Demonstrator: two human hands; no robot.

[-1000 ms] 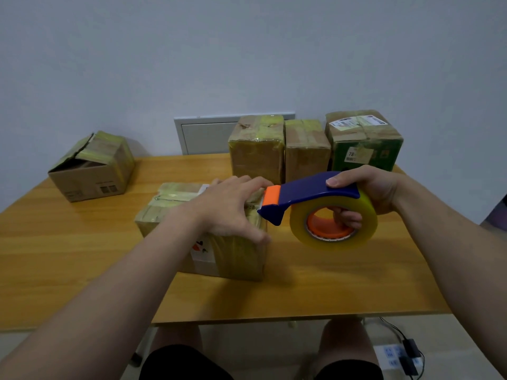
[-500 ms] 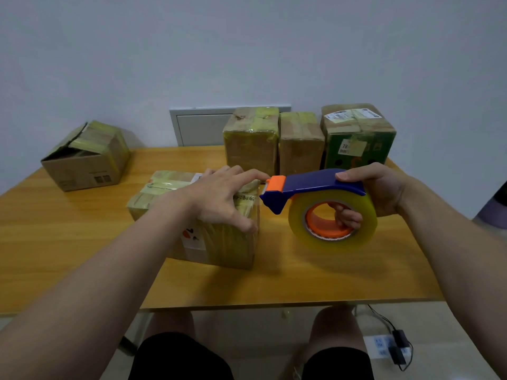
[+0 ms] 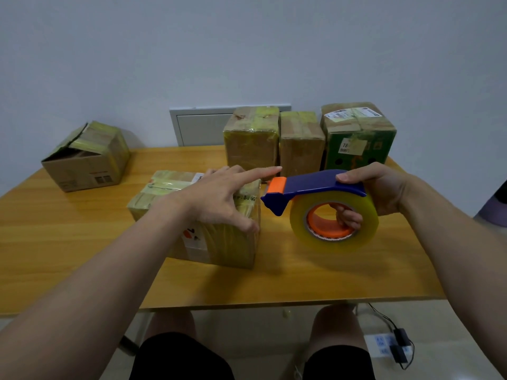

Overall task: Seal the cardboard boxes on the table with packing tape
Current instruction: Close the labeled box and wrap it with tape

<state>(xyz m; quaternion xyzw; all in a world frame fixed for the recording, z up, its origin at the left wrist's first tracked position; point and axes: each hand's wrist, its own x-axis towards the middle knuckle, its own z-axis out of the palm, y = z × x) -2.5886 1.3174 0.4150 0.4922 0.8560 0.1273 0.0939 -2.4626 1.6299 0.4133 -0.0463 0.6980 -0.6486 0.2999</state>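
Observation:
A tape-wrapped cardboard box (image 3: 219, 242) lies on the wooden table (image 3: 68, 234) in front of me. My left hand (image 3: 219, 198) rests on its top with fingers spread and the index finger stretched toward the tape dispenser (image 3: 323, 207). The dispenser is blue with an orange tip and core and carries a large clear roll. My right hand (image 3: 375, 187) grips it just right of the box, above the table, its thumb on the blue top and fingers through the core. A box with its top flaps ajar (image 3: 87, 160) sits at the far left.
Three taped boxes stand in a row at the table's back edge: two brown ones (image 3: 251, 138) (image 3: 301, 144) and a green one (image 3: 359, 135). A white panel (image 3: 200, 127) is on the wall behind. My knees and a power strip (image 3: 389, 346) show below the table's near edge.
My left index finger has lifted off the box and stretched out toward the dispenser's orange tip. The dispenser has stayed almost in place beside the box.

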